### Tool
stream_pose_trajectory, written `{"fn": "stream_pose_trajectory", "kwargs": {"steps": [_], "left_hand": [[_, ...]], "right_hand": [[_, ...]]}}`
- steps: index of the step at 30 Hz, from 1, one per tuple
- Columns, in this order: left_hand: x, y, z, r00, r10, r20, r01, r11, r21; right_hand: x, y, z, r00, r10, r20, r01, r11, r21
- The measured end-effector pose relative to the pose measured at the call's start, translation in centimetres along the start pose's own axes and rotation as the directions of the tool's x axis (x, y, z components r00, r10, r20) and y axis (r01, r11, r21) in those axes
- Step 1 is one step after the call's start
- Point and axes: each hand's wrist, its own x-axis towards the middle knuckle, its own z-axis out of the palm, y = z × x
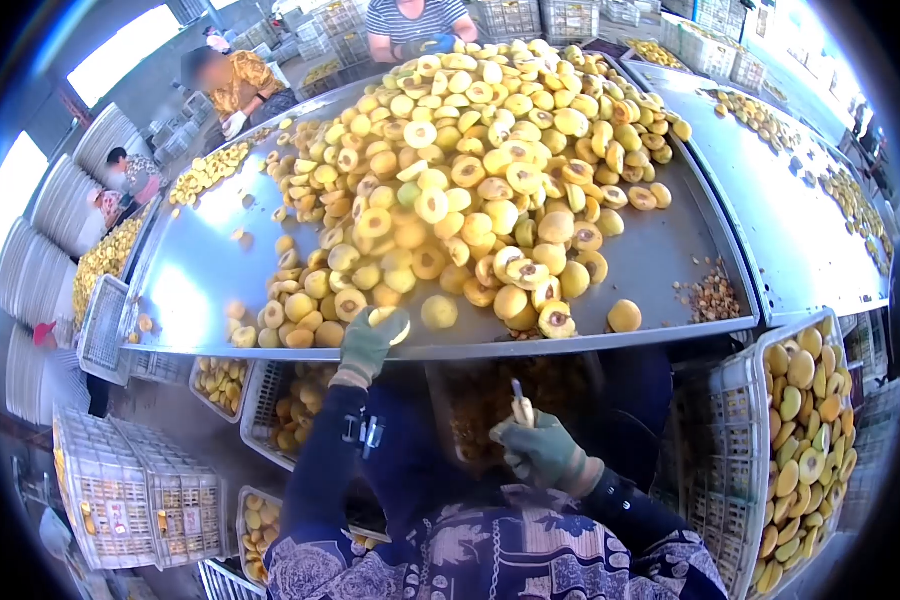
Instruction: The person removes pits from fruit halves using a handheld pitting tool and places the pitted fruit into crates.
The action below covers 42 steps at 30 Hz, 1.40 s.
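A large heap of halved yellow peaches (pixel 450 190) covers the metal table (pixel 660 260), many with brown pits or pit hollows showing. At the table's near edge, my left hand (pixel 368 350), in a grey-green glove, is closed around a peach half (pixel 391 324). My right hand (pixel 545 455), gloved alike, grips a small pitting knife (pixel 523 408) in front of my body, below the table edge. The knife has a pale handle and a short metal tip pointing up. Its lower handle is hidden in my fist.
Pit scraps (pixel 710 292) lie at the table's right corner. A tall crate of peach halves (pixel 760 470) stands at my right; other crates (pixel 135 490) stand at left and under the table. Co-workers sit opposite, one in a striped shirt (pixel 420 20), and along the left.
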Motion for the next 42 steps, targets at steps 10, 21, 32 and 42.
{"fn": "stream_pose_trajectory", "kwargs": {"steps": [10, 21, 32, 42], "left_hand": [[-14.4, 8.7, 10.6, 0.937, 0.056, 0.345, 0.254, 0.569, -0.783], [-16.9, 8.9, 14.0, 0.98, 0.048, 0.196, 0.104, 0.713, -0.693], [-17.3, 8.7, 14.6, 0.964, -0.018, 0.266, 0.197, 0.719, -0.667], [-17.2, 7.2, 15.8, 0.954, 0.025, 0.3, 0.213, 0.646, -0.733]], "right_hand": [[0.1, 0.4, 0.5, 0.644, -0.733, 0.218, 0.645, 0.368, -0.669], [-1.9, 1.0, -1.4, 0.811, -0.558, 0.175, 0.536, 0.59, -0.603], [-2.8, 0.1, -2.5, 0.948, -0.086, 0.306, 0.191, 0.923, -0.334], [-2.0, 2.7, -4.0, 0.608, -0.203, 0.768, -0.4, 0.757, 0.517]]}}
